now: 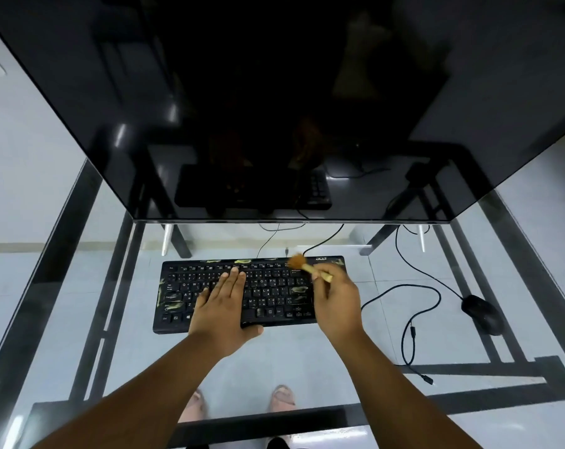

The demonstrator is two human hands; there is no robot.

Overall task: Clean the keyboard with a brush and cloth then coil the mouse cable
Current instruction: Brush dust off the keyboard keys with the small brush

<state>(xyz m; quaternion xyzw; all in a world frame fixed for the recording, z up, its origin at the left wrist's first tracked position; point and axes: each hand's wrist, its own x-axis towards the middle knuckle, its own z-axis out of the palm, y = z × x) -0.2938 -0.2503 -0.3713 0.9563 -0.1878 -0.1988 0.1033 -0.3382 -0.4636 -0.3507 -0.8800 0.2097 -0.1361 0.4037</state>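
Observation:
A black keyboard (274,288) with yellowish smudges lies on the glass table, below the monitor. My left hand (222,311) rests flat on its left half, fingers straight. My right hand (334,301) grips a small brush (303,265) by its pale handle; the brown bristles touch the keyboard's top edge near the logo. A black mouse (482,314) sits to the right, and its black cable (410,322) loops loosely across the glass to a free plug near the front. No cloth is in view.
A large dark monitor (274,108) leans over the back of the glass table (339,377). Thin cables run behind the keyboard under the monitor. The table's black frame and my feet show through the glass.

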